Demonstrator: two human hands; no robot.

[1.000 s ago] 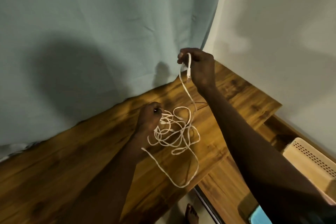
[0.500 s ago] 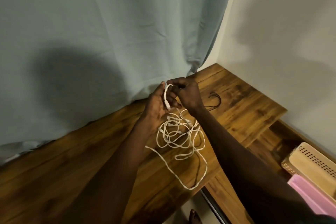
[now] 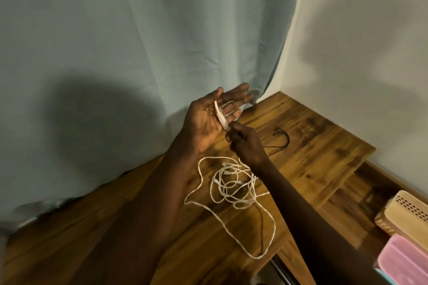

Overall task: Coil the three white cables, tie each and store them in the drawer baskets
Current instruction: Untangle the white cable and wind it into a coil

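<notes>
Pale green curtain [image 3: 143,37] hangs down behind a brown wooden table [image 3: 312,146], and a plain white wall [image 3: 361,41] stands on the right. I can see no words or labels on anything.

Up above the table, the left hand [image 3: 208,120] is held flat with the palm up and the fingers straight. One end of a white cable [image 3: 219,114] lies across its palm and loops round the fingers. The right hand [image 3: 245,143] is just beside it, with curled fingers pinching that same cable near its plug end.

Below both hands, the rest of the white cables [image 3: 234,187] lie in a messy tangle on the table, with one long loop reaching close to the front edge. A thin black cord [image 3: 281,137] lies on the wood past the right hand.

Down in the right corner sit a tan basket [image 3: 407,217] with little holes and a pink basket [image 3: 403,261], side by side.
</notes>
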